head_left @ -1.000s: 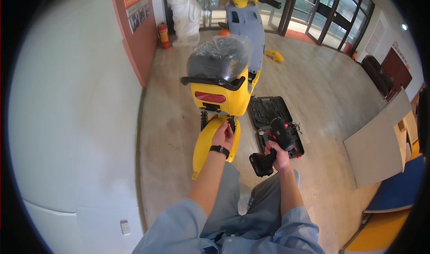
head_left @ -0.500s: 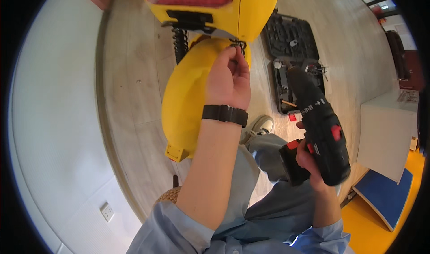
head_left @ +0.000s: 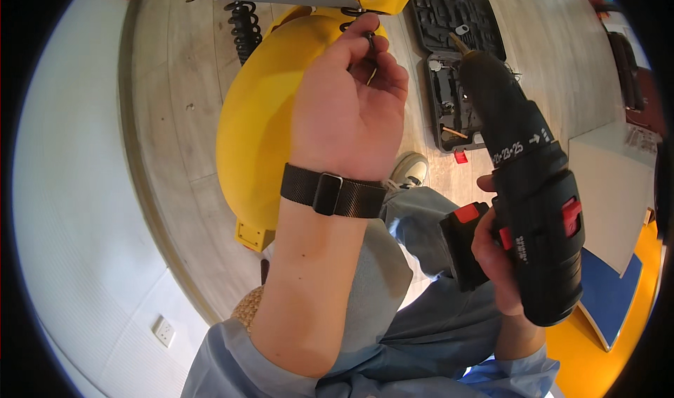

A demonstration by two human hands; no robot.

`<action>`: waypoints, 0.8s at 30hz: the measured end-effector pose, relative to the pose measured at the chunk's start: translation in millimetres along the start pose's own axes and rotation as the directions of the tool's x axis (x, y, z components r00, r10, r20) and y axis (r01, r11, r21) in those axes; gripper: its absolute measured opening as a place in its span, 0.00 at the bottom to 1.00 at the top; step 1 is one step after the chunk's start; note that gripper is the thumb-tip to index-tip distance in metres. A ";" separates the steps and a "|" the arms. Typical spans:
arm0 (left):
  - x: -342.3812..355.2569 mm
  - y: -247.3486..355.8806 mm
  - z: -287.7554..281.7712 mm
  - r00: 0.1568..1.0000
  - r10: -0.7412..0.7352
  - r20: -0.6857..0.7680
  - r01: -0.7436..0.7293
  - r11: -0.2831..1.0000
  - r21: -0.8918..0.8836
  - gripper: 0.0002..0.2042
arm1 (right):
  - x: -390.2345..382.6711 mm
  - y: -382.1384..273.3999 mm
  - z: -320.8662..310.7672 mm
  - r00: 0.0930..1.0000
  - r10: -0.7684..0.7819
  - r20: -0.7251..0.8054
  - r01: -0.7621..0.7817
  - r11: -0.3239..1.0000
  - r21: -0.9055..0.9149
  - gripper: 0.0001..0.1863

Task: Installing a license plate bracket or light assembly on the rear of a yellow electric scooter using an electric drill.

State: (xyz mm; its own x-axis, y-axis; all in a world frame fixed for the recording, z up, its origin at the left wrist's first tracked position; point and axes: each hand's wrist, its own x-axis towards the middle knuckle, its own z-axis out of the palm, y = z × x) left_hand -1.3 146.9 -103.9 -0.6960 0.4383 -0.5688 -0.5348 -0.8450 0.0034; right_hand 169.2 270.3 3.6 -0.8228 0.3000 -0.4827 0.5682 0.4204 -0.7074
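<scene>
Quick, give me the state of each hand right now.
Left hand: fingers pinched on a small screw at the yellow fender.
Right hand: closed around the drill grip.

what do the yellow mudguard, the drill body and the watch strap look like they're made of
The curved yellow mudguard looks like glossy moulded plastic: smooth, with soft highlights. The black cordless drill in the right hand seems matte hard plastic with red plastic buttons; its bit tip looks metallic. The black watch strap on the left wrist shows a fine woven texture, probably metal mesh or fabric; hard to tell which.
</scene>
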 end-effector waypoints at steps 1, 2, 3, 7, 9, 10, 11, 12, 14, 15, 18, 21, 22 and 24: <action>-1.6 3.8 -1.0 0.999 0.003 0.054 -0.002 1.000 -0.007 0.09 | -0.5 1.1 -1.5 1.000 -0.024 0.006 0.025 0.998 -0.052 0.27; -2.2 5.4 -0.6 0.999 0.008 0.054 -0.008 1.000 -0.005 0.09 | -0.8 1.6 -2.2 0.999 -0.048 0.011 0.049 0.993 -0.105 0.27; -2.2 6.6 0.1 0.999 0.028 0.041 -0.029 0.999 0.023 0.08 | 0.0 1.4 -0.9 0.999 -0.052 0.012 0.053 0.993 -0.104 0.27; -7.0 8.5 5.7 0.998 0.034 -0.055 -0.034 0.999 0.001 0.08 | 9.6 18.0 9.5 0.897 -0.439 -0.053 0.409 0.869 -0.277 0.21; -7.0 8.9 5.2 1.000 0.026 -0.018 -0.025 1.000 0.012 0.08 | 12.0 26.4 12.1 0.794 -0.607 -0.026 0.546 0.732 -0.406 0.20; -6.5 10.0 5.8 1.000 0.019 0.013 -0.019 1.000 0.021 0.09 | 12.9 27.1 11.4 0.813 -0.582 0.007 0.544 0.756 -0.364 0.19; -6.1 10.0 6.5 1.000 0.021 0.024 -0.022 0.999 0.024 0.09 | 13.5 26.7 10.1 0.829 -0.558 0.041 0.540 0.778 -0.322 0.18; -5.7 9.7 6.6 1.000 0.015 0.013 -0.015 1.000 0.014 0.10 | 13.7 24.5 8.5 0.841 -0.535 0.078 0.534 0.798 -0.279 0.18; -3.5 10.5 5.1 1.000 0.011 0.015 -0.011 1.000 0.010 0.10 | 15.4 10.2 15.2 0.877 -0.481 0.018 0.478 0.868 -0.135 0.17; -2.7 10.9 3.7 0.999 0.032 0.021 -0.033 0.999 0.022 0.11 | 17.5 8.8 18.0 0.915 -0.403 -0.027 0.401 0.914 -0.055 0.18; -5.1 15.3 3.5 0.994 0.085 0.064 -0.090 0.992 0.084 0.12 | 19.5 5.5 22.4 0.959 -0.278 -0.062 0.283 0.954 0.100 0.20; -6.6 16.5 5.2 0.999 0.049 -0.007 -0.049 0.996 0.074 0.11 | 21.9 6.7 23.3 0.953 -0.298 -0.052 0.301 0.952 0.058 0.19; -6.8 15.0 6.3 0.999 0.055 0.000 -0.054 0.996 0.077 0.11 | 21.4 6.9 23.0 0.953 -0.293 -0.074 0.298 0.952 0.071 0.19; -7.0 13.3 8.7 0.998 0.058 -0.022 -0.056 0.992 0.116 0.11 | 21.9 12.1 24.1 0.951 -0.293 -0.098 0.302 0.949 0.086 0.19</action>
State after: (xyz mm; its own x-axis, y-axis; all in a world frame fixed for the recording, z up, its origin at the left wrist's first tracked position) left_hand -7.7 135.3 -92.7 -0.7155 0.3814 -0.5853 -0.5474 -0.8266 0.1305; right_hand 157.8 261.3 -27.9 -0.9483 0.2459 -0.2008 0.2903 0.4163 -0.8616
